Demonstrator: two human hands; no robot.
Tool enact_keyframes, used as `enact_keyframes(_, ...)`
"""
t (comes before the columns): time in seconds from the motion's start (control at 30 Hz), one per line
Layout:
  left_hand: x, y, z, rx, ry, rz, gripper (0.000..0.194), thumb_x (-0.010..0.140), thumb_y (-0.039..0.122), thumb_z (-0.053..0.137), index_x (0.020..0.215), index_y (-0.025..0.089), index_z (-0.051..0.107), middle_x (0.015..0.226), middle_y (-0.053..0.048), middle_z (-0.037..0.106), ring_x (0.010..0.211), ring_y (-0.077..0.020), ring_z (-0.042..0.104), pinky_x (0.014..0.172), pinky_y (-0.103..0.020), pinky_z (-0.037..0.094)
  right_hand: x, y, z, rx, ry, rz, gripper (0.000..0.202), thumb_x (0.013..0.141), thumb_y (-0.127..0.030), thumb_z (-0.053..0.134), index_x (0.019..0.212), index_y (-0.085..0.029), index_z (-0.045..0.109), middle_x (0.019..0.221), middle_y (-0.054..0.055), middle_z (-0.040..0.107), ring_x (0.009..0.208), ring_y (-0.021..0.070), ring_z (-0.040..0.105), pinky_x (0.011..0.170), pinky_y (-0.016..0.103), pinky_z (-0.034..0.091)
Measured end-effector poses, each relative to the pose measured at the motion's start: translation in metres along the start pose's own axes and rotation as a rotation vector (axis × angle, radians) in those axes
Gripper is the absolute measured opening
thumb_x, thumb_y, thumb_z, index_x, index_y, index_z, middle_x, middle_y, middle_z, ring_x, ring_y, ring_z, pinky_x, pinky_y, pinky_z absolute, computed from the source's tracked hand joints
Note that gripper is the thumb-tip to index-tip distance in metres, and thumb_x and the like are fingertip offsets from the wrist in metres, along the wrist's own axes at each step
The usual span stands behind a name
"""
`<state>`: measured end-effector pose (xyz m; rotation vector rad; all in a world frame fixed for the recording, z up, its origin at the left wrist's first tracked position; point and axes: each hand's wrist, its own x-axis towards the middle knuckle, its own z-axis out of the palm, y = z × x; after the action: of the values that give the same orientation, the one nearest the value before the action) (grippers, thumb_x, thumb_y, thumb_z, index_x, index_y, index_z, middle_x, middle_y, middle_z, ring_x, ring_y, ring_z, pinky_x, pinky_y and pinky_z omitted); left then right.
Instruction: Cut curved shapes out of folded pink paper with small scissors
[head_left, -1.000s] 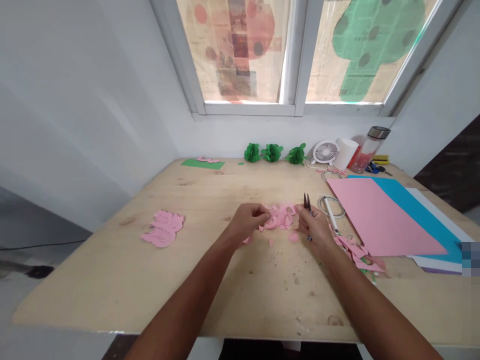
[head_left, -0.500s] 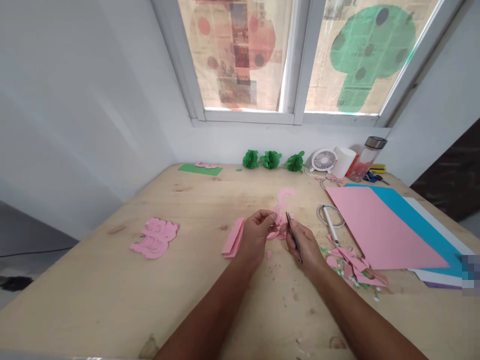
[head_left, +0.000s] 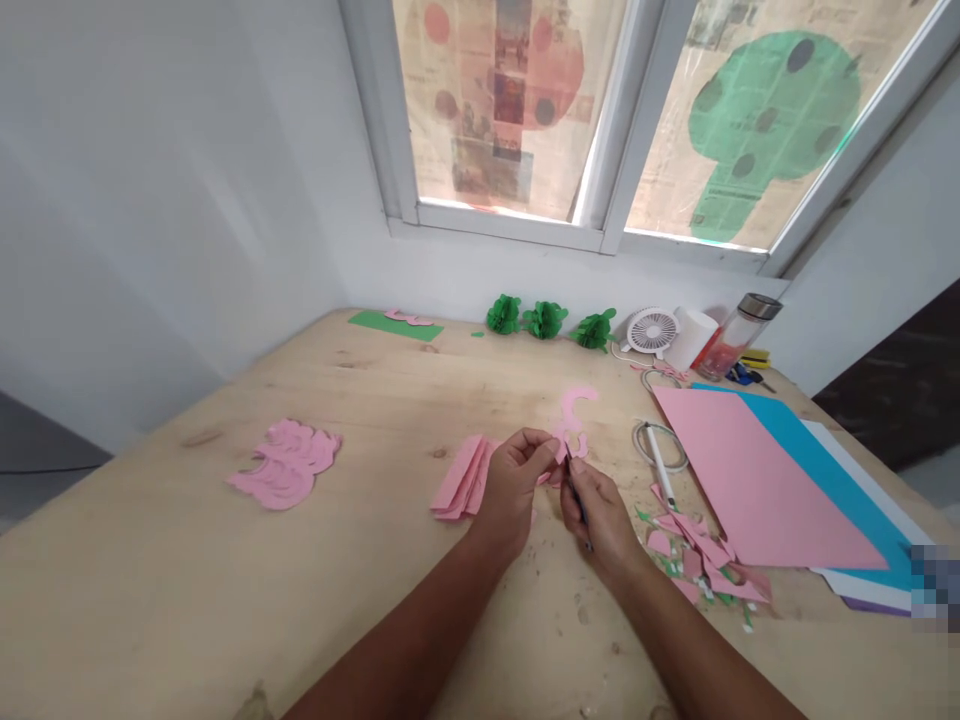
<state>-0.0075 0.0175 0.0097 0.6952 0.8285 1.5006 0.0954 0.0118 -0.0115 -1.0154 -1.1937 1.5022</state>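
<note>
My left hand (head_left: 521,480) pinches a pink paper cutout (head_left: 561,440) between thumb and fingers. My right hand (head_left: 600,510) is closed around slim dark tweezers (head_left: 577,500), whose tips meet the edge of that cutout. Just beyond the hands lies a curved pink paper strip (head_left: 574,402). Beside my left wrist is folded pink paper (head_left: 461,480), partly covered by the hand. Some small pink pieces under the fingers are mostly hidden.
Stacked pink scalloped cutouts (head_left: 289,465) lie at the left. Pink and green scraps (head_left: 709,550), a white pen-like tool with a cable (head_left: 660,465) and coloured sheets (head_left: 765,480) are at the right. Green paper balls (head_left: 545,319), a fan (head_left: 652,330) and a bottle (head_left: 742,335) stand behind.
The tweezers' tips have come in against the pink cutout, and both hands are closer together. The whole view has tilted and shifted slightly.
</note>
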Motion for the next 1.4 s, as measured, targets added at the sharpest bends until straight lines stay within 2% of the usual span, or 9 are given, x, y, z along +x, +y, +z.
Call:
enact_keyframes(0.33, -0.004, 0.0022, 0.0016, 0.098, 0.046, 0.048, 0.016, 0.067, 0.027, 0.065, 0.065, 0.016, 0.053, 0.053, 0.004, 0.05, 0.052, -0.008, 0.045, 0.055, -0.021, 0.037, -0.0005, 0.0029, 0.0001, 0.057, -0.005, 0.013, 0.038, 0.08, -0.053, 0.049, 0.072, -0.016, 0.054, 0.043, -0.008, 0.035, 0.035, 0.0056, 0.021, 0.034, 0.02, 0.011)
enact_keyframes(0.5, -0.004, 0.0027, 0.0023, 0.102, 0.035, 0.07, 0.016, 0.069, 0.028, 0.064, 0.066, 0.016, 0.053, 0.053, 0.003, 0.05, 0.052, -0.008, 0.045, 0.056, -0.021, 0.037, -0.0009, 0.0029, 0.0002, 0.036, -0.011, 0.0, 0.039, 0.082, -0.053, 0.047, 0.067, -0.017, 0.051, 0.042, -0.007, 0.035, 0.035, 0.0053, 0.021, 0.034, 0.02, 0.011)
enact_keyframes(0.9, -0.0046, -0.0005, 0.0006, 0.106, 0.022, 0.097, 0.019, 0.07, 0.03, 0.062, 0.067, 0.015, 0.052, 0.056, 0.003, 0.05, 0.053, -0.0075, 0.044, 0.055, -0.021, 0.036, -0.0014, 0.0004, 0.0016, -0.082, 0.006, -0.068, 0.038, 0.085, -0.05, 0.043, 0.071, -0.015, 0.053, 0.04, -0.009, 0.032, 0.036, 0.0055, 0.022, 0.036, 0.021, 0.014)
enact_keyframes(1.4, -0.0042, 0.0001, 0.0014, 0.107, 0.026, 0.089, 0.02, 0.069, 0.032, 0.062, 0.066, 0.015, 0.052, 0.054, 0.004, 0.05, 0.05, -0.0076, 0.044, 0.053, -0.021, 0.036, 0.0004, 0.0021, 0.0008, -0.049, 0.014, -0.039, 0.039, 0.083, -0.051, 0.046, 0.07, -0.015, 0.053, 0.038, -0.009, 0.032, 0.033, 0.0049, 0.021, 0.036, 0.021, 0.012)
